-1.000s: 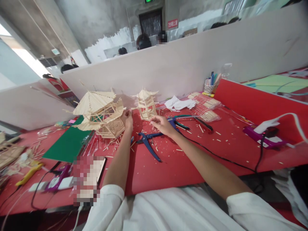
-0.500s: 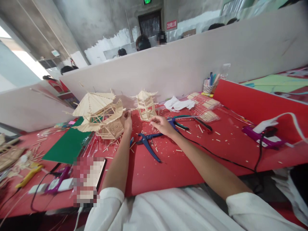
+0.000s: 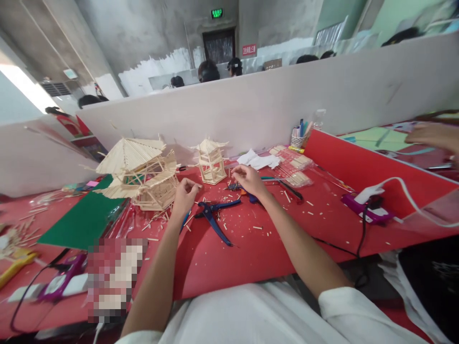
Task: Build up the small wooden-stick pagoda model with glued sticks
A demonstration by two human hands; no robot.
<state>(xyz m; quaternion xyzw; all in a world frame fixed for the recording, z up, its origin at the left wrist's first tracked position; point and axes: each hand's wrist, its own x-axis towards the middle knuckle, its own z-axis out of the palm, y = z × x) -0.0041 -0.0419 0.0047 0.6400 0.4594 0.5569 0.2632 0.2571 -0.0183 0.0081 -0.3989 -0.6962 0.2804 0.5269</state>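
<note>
My left hand (image 3: 185, 195) is in a pinch over the red table, just right of the large stick pavilion model (image 3: 143, 174); whatever sits between its fingertips is too small to make out. Right of the small stick tower (image 3: 211, 162), my right hand (image 3: 248, 179) has its fingers drawn together above the tools, and anything in them is hidden. Blue-handled pliers (image 3: 215, 222) lie between my forearms. Another tool with an orange and blue part (image 3: 251, 196) is partly under my right hand.
A green sheet (image 3: 81, 220) lies at left. Behind the right hand are a white cloth (image 3: 256, 160) and bagged sticks (image 3: 296, 177). A red panel (image 3: 376, 167) and purple power strip (image 3: 367, 212) stand at right. Another person's hand (image 3: 430, 136) is beyond the panel.
The view has shifted. My left hand has drawn back from beside the large model toward the blue pliers. My right hand has moved slightly away from the small tower. Another person's hand has appeared at right.
</note>
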